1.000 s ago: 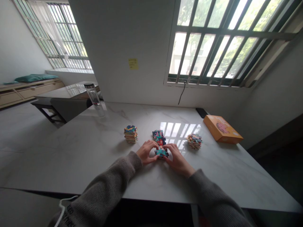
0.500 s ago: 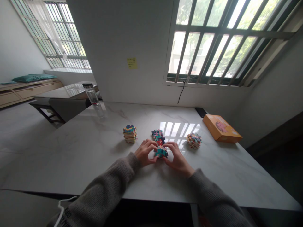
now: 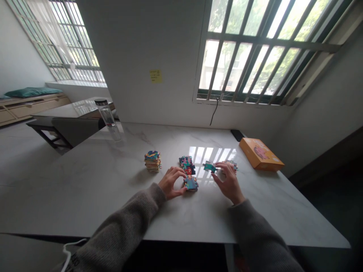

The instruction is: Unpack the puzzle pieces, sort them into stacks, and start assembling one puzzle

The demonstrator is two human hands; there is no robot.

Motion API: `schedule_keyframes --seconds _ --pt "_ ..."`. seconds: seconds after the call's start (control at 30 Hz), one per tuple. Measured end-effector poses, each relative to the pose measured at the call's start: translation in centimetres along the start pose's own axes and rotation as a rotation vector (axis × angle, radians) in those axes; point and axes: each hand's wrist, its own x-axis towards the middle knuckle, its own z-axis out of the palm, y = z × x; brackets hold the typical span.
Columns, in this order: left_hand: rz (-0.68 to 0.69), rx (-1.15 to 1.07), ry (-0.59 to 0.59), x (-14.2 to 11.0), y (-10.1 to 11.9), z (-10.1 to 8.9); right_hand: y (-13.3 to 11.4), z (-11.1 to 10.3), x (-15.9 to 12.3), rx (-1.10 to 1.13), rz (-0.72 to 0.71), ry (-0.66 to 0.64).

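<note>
My right hand [image 3: 228,179] pinches a teal jigsaw puzzle piece [image 3: 209,167] between its fingers, just above the marble table and in front of a pile of puzzle pieces [image 3: 231,165]. That pile is partly hidden behind the hand. My left hand [image 3: 170,183] rests on the table with curled fingers, holding nothing, its thumb next to a small blue puzzle-piece stack [image 3: 190,183]. Just behind that stack lie joined red and blue pieces [image 3: 186,165]. A taller, tidy stack of pieces [image 3: 152,161] stands left of my left hand.
An orange cardboard box [image 3: 261,155] lies at the right of the white marble table [image 3: 85,181]. A glass bottle [image 3: 107,119] stands at the far left corner. A black phone [image 3: 237,135] lies by the wall, under a barred window.
My right hand has moved right, away from the central stack, with the teal piece pinched in it. My left hand has drawn slightly left, and the view has shifted a little.
</note>
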Motion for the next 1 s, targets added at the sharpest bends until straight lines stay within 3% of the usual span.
schedule_keyframes --seconds 0.17,0.33,0.5,0.8,1.0 --pt "-0.019 0.012 -0.057 -0.1 -0.1 0.5 5.9 -3.6 -0.6 -0.192 0.177 0.111" --pt "-0.015 0.021 -0.072 -0.1 -0.1 0.5 8.4 -4.5 -0.7 -0.167 0.266 0.161" --pt "-0.022 0.015 -0.086 -0.1 0.0 0.4 9.4 -4.0 -0.4 -0.085 0.309 0.109" --pt "-0.009 -0.001 -0.097 -0.1 -0.1 0.5 9.0 -3.5 -0.3 -0.035 0.285 -0.018" --pt "-0.022 -0.018 -0.105 -0.1 0.0 0.4 9.3 -3.3 -0.3 0.015 0.229 0.011"
